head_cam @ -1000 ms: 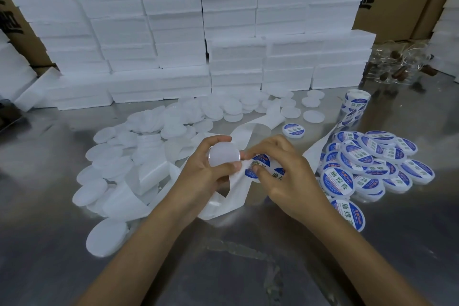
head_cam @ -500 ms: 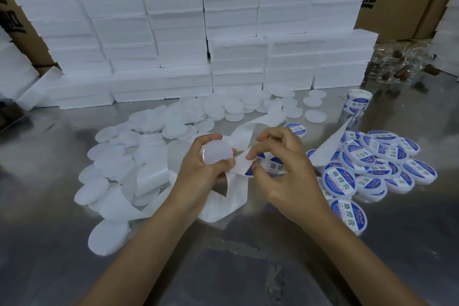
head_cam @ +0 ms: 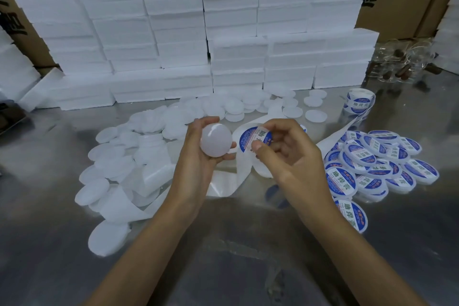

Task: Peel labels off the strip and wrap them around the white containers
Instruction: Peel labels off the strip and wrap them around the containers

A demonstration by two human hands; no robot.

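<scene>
My left hand (head_cam: 196,171) grips a round white container (head_cam: 215,140), its plain face tilted toward me. Just to its right, my right hand (head_cam: 285,154) pinches a round blue-and-white label (head_cam: 253,138) between thumb and forefinger; the label is lifted off the white backing strip (head_cam: 241,169), which trails under both hands. The label and container are a small gap apart. The label roll (head_cam: 359,101) stands at the back right, its strip running down toward my hands.
Several labelled containers (head_cam: 372,164) lie heaped at the right. Unlabelled white containers (head_cam: 154,129) are scattered left and behind on the shiny metal table (head_cam: 223,256). Stacked white foam boxes (head_cam: 173,40) wall the back, with cardboard cartons behind and clear packets (head_cam: 402,62) at far right.
My right hand has peeled the label off the strip and raised it beside the container. My left hand has lifted and turned the container's face toward me.
</scene>
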